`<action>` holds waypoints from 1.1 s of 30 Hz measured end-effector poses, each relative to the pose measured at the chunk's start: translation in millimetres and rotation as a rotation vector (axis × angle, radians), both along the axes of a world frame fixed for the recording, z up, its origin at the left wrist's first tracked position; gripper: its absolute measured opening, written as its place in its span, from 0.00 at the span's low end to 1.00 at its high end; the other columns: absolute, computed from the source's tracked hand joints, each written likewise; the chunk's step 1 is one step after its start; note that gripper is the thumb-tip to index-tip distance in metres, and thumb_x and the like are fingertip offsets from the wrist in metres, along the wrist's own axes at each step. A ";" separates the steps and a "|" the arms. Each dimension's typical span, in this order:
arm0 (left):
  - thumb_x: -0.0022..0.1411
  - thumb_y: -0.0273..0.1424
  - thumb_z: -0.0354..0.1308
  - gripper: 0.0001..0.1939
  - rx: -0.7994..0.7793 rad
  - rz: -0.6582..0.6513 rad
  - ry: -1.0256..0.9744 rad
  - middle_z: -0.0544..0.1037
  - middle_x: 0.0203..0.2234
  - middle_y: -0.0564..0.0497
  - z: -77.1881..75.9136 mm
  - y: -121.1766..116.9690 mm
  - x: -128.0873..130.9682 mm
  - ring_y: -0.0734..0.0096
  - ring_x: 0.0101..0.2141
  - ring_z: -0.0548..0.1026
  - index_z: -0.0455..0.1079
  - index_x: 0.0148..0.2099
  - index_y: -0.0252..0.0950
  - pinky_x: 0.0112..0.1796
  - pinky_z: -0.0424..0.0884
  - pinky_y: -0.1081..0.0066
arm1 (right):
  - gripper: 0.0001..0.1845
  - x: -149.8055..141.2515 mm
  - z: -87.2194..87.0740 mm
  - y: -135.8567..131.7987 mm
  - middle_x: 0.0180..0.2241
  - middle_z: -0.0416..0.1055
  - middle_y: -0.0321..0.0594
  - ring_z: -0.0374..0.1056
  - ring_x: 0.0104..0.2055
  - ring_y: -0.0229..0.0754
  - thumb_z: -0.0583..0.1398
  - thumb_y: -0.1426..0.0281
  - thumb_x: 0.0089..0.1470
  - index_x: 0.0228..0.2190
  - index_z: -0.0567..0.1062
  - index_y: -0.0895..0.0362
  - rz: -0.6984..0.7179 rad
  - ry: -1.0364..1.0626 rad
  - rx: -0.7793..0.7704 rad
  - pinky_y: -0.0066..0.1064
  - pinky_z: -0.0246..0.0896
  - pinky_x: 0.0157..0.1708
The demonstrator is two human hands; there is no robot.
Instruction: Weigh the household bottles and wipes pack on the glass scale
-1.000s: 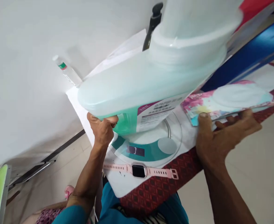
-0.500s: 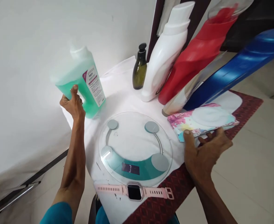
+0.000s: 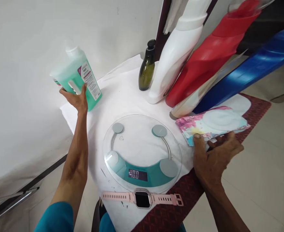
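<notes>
At the back left, my left hand (image 3: 76, 100) is around the near side of a big bottle of green liquid (image 3: 91, 96), thumb on its labelled face and fingers on the other side. My right hand (image 3: 212, 158) lies at the front edge of a pack of wipes (image 3: 219, 124), with thumb and fingers spread and touching the edge. The fingertips there are partly hidden. Between the hands lies a round glass scale (image 3: 138, 138), bare on top, its display (image 3: 137, 174) lit and showing zeros.
A pink-strapped smartwatch (image 3: 142, 198) lies before the scale. Behind stand a small olive bottle (image 3: 146, 69), a white bottle (image 3: 175, 54), a red bottle (image 3: 204, 61), a pale bottle (image 3: 187, 104) and a blue bottle (image 3: 238, 74). A wall (image 3: 35, 48) borders the left.
The green bottle and my left hand have shifted away and to the left. The scale display has gone from nearly blank to zeros. My right hand stays by the wipes.
</notes>
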State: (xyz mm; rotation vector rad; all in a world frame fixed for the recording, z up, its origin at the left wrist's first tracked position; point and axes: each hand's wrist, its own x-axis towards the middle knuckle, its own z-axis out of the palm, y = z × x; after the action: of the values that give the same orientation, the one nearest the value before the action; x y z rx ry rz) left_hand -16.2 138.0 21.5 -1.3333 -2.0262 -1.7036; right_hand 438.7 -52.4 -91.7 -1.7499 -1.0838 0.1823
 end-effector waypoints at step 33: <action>0.49 0.59 0.81 0.61 -0.251 -0.627 0.274 0.65 0.68 0.30 -21.5 75.2 71.4 0.28 0.72 0.61 0.61 0.75 0.39 0.72 0.58 0.31 | 0.55 -14.2 20.3 -5.5 0.67 0.59 0.68 0.64 0.67 0.64 0.65 0.41 0.59 0.73 0.59 0.61 -0.003 0.072 0.018 0.64 0.70 0.64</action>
State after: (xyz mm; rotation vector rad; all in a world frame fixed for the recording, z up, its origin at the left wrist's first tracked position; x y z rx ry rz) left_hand 55.2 213.2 0.0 -2.3307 -1.8162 -1.3641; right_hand 424.5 -57.8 -71.4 -1.7159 -1.0278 0.2313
